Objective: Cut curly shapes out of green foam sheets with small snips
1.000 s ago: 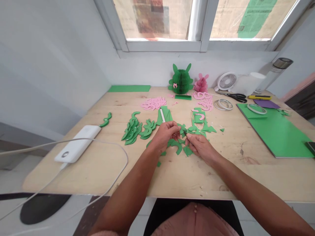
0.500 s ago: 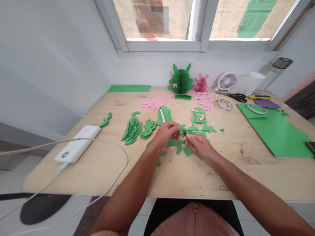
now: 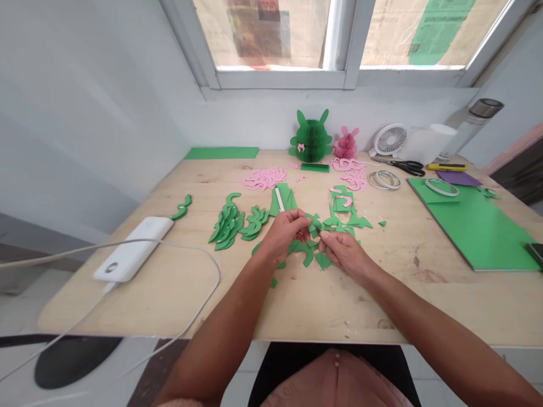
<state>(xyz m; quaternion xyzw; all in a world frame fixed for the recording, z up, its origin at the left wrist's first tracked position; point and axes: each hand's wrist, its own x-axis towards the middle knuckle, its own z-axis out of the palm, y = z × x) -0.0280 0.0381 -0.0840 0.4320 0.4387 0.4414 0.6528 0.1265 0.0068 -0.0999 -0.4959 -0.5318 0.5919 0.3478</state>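
Note:
Above a scatter of green paper scraps (image 3: 301, 252), my left hand (image 3: 289, 230) is closed in a pinch. My right hand (image 3: 343, 249) pinches from the other side, its fingertips close to the left ones. A small dark green piece of paper (image 3: 316, 228) shows between them, partly hidden by the fingers. Left of my hands lie overlapping green curved paper cut-outs (image 3: 228, 225) and a smaller bunch of cut-outs (image 3: 253, 223). Just beyond the left hand, a white pen (image 3: 279, 199) rests on a green paper sheet (image 3: 290, 196).
Pink paper cut-outs (image 3: 266, 178) lie farther back, near a green paper figure (image 3: 313, 138) and a pink one (image 3: 345, 144). Tape rolls (image 3: 388, 180), scissors (image 3: 409, 167), a yellow cutter (image 3: 447, 167) and a green board (image 3: 487, 237) are right. A white power bank (image 3: 133, 249) with cable sits left.

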